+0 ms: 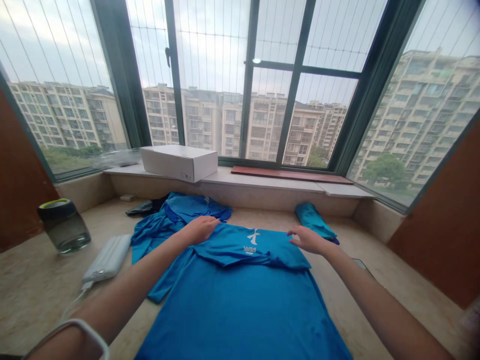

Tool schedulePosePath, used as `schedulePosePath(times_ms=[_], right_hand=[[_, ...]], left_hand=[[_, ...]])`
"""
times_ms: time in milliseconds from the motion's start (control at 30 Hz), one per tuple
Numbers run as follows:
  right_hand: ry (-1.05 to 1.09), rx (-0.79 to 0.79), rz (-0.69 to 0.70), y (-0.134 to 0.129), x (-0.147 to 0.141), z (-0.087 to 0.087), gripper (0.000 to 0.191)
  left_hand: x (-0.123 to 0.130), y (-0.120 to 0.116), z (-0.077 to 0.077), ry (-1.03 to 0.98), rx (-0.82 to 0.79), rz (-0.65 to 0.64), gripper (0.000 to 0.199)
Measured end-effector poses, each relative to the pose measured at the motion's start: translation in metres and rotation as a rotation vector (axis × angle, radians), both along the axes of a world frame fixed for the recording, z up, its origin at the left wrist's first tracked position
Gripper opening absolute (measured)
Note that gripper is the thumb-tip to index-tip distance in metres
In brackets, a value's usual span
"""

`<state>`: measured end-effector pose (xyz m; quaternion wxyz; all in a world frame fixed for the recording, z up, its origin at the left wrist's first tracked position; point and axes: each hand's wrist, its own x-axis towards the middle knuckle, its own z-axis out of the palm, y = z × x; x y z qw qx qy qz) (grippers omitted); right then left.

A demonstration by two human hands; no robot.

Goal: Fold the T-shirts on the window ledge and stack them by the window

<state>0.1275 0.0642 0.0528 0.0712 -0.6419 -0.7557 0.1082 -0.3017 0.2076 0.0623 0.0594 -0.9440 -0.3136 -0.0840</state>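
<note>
A blue shirt (240, 300) lies spread on the stone sill, its far end folded over toward me with a white print showing. My left hand (202, 229) is closed on the far left corner of that fold. At the far right corner is my right hand (305, 239), its thumb and a finger apart beside the cloth edge, holding nothing. Behind my left hand sits a crumpled heap of blue clothing (180, 210). A rolled teal cloth (315, 221) rests beyond my right hand.
On the left stand a dark bottle (64, 225) and a white power bank (107, 257) with a cable. A white box (179, 162) and a reddish board (290, 175) lie on the ledge below the window. A flat device (363, 266) is partly behind my right forearm.
</note>
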Motion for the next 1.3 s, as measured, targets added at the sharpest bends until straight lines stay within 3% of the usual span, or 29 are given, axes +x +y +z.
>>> schedulePosePath(times_ms=[167,300,400,467,567,733,800,867,933,1033,1133,1300], right_hand=[[-0.108,0.008,-0.062,0.037,-0.008,-0.021,0.049],[-0.165,0.002,-0.088,0.044,-0.010,-0.032,0.048],[-0.184,0.006,-0.086,0.041,-0.005,-0.029,0.044],[-0.187,0.005,-0.080,0.038,0.002,-0.021,0.033],[-0.163,0.031,-0.075,0.035,0.018,0.002,0.019],[-0.106,0.143,-0.133,0.033,0.043,0.055,0.024],[-0.107,0.198,-0.175,0.029,0.047,0.074,0.026],[-0.121,0.245,-0.210,0.020,0.048,0.087,0.027],[-0.141,0.259,-0.212,0.007,0.044,0.091,0.027],[-0.174,0.202,-0.139,-0.018,0.030,0.081,0.019],[-0.204,0.133,-0.039,-0.050,0.009,0.055,0.013],[-0.248,0.058,0.132,-0.103,-0.020,0.008,0.016]], left_hand=[[0.045,0.021,-0.018,0.075,-0.026,0.140,0.048],[0.047,0.024,-0.029,0.122,-0.052,0.211,0.040],[0.040,0.024,-0.024,0.124,-0.069,0.224,0.026],[0.035,0.025,-0.012,0.110,-0.083,0.213,0.017],[0.028,0.028,0.019,0.034,-0.068,0.192,0.009],[0.031,0.020,0.081,-0.151,0.032,0.202,0.021],[0.033,0.012,0.098,-0.197,0.067,0.201,0.026],[0.034,0.004,0.105,-0.219,0.084,0.195,0.028],[0.031,-0.005,0.101,-0.203,0.070,0.174,0.026],[0.023,-0.020,0.079,-0.110,0.008,0.134,0.017],[0.013,-0.046,0.046,-0.012,-0.024,0.140,0.015],[-0.003,-0.104,-0.002,0.057,-0.006,0.149,0.036]])
